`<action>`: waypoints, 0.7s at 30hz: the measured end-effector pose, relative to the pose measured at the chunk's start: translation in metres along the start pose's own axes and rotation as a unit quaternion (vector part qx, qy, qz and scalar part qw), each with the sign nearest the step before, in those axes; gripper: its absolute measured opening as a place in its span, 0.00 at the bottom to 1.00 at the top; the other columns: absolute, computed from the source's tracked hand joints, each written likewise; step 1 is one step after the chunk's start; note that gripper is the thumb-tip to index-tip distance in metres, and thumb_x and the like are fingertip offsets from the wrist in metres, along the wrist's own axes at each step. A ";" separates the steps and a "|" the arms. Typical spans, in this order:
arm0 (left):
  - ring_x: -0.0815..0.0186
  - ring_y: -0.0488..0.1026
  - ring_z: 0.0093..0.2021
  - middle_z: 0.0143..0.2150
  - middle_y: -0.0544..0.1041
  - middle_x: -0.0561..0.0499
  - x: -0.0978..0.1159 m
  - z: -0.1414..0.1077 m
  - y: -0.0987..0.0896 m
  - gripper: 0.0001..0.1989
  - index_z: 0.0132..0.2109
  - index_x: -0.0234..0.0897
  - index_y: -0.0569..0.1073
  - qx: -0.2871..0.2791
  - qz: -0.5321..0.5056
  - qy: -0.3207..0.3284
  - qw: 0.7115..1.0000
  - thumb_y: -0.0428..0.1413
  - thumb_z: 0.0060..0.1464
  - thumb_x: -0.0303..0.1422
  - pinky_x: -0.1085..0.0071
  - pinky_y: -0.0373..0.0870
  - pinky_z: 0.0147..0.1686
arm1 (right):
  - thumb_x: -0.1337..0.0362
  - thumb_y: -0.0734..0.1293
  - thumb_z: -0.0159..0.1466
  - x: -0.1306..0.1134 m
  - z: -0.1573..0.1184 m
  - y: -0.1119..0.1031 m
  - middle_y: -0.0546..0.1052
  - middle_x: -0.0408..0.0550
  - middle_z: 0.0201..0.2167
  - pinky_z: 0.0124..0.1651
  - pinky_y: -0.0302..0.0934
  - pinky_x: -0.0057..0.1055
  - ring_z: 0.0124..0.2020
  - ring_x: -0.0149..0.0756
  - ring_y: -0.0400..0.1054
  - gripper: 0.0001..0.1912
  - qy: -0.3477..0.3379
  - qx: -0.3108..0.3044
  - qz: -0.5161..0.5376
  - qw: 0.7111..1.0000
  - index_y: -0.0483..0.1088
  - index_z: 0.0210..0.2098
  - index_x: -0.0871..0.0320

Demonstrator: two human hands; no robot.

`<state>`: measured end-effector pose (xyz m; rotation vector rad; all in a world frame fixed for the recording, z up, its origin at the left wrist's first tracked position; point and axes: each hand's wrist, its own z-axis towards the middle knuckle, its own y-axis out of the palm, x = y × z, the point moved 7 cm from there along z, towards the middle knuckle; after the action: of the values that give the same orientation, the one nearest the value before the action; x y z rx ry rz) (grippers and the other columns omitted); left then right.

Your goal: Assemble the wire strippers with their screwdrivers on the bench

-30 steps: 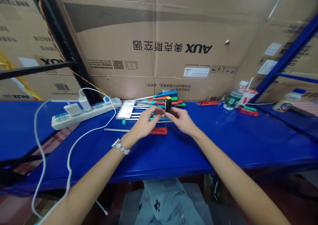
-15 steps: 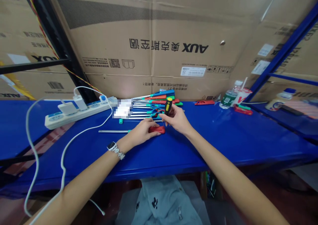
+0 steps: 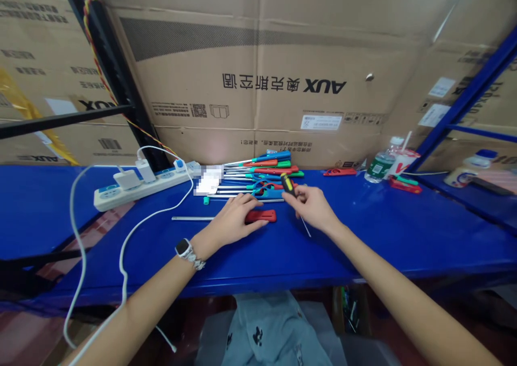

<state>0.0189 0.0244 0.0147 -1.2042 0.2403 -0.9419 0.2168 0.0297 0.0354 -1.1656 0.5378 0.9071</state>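
In my right hand is a screwdriver with a black and yellow handle; its thin shaft points down and to the right, its tip apart from the red handle. My left hand, with a watch on its wrist, lies loosely over a tool with a red handle and a long metal shaft. The fingers are spread, and part of the tool is hidden beneath them. Behind both hands lies a pile of similar tools with red, blue and green handles.
A white power strip with plugs and cables lies at left. A small teal cap sits near the pile. At right are red pieces, a bottle and a cup. Cardboard boxes stand behind the blue table.
My right hand has drawn the screwdriver away to the right of the red handle and tilted it. The fingers of my left hand have loosened and spread. The view has shifted slightly.
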 end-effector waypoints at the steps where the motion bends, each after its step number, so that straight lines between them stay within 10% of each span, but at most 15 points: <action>1: 0.49 0.72 0.54 0.53 0.75 0.43 -0.002 -0.004 -0.002 0.21 0.56 0.40 0.74 -0.004 0.013 -0.003 1.000 0.58 0.63 0.47 0.49 0.68 0.55 | 0.45 0.70 0.62 0.006 -0.007 0.000 0.66 0.40 0.13 0.22 0.49 0.32 0.15 0.33 0.58 0.25 -0.005 -0.010 -0.067 0.998 0.60 0.19 0.53; 7: 0.52 0.72 0.50 0.49 0.75 0.43 -0.013 -0.016 0.000 0.14 0.51 0.39 0.74 -0.047 0.046 -0.005 0.998 0.53 0.68 0.42 0.55 0.69 0.50 | 0.53 0.73 0.58 0.015 -0.023 0.016 0.69 0.42 0.15 0.21 0.42 0.31 0.15 0.33 0.59 0.20 -0.061 -0.007 -0.277 0.959 0.63 0.19 0.53; 15: 0.53 0.72 0.52 0.54 0.73 0.42 -0.007 -0.022 -0.028 0.14 0.56 0.40 0.70 0.016 0.020 0.043 0.999 0.52 0.69 0.41 0.54 0.73 0.52 | 0.49 0.70 0.62 0.006 -0.010 0.021 0.76 0.46 0.25 0.29 0.54 0.34 0.26 0.41 0.70 0.15 -0.024 -0.059 -0.271 0.960 0.71 0.35 0.54; 21: 0.54 0.74 0.49 0.53 0.72 0.41 0.004 0.022 -0.033 0.15 0.58 0.38 0.70 0.035 0.045 0.103 0.993 0.50 0.70 0.39 0.55 0.75 0.49 | 0.60 0.68 0.61 -0.039 0.011 0.005 0.72 0.58 0.59 0.55 0.59 0.47 0.58 0.53 0.66 0.27 -0.260 -0.045 -0.219 0.939 0.66 0.60 0.55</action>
<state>0.0184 0.0353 0.0527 -1.0234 0.4198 -0.9886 0.1897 0.0281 0.0664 -1.0133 -0.1929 0.8082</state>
